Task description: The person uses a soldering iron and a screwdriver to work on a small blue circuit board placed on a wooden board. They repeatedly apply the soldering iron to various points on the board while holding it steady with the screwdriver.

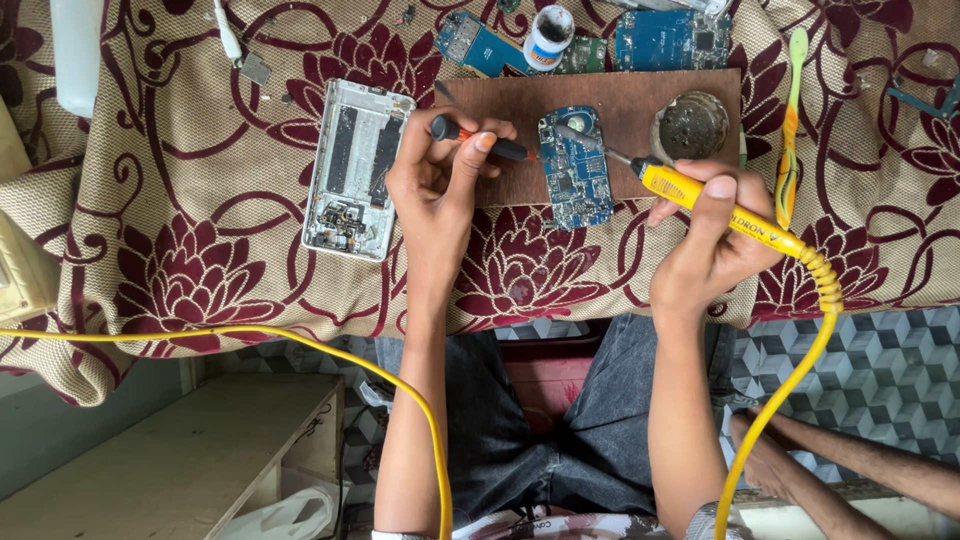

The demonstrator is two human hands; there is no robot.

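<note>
While hands grip tools, soldering iron (700,200) tip, screwdriver (480,138), blue circuit board (574,168)

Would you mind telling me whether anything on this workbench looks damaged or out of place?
The phone housing beside the left hand lies opened, its inner parts bare. Loose circuit boards lie scattered along the cloth's far edge. The soldering iron's yellow cord hangs off the table over the lap. Nothing looks spilled.

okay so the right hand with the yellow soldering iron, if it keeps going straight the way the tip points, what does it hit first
The right hand aims the yellow soldering iron up and left. Its tip already looks to be at the blue circuit board on the brown wooden board, so that comes first, though actual contact is hard to judge.
</note>
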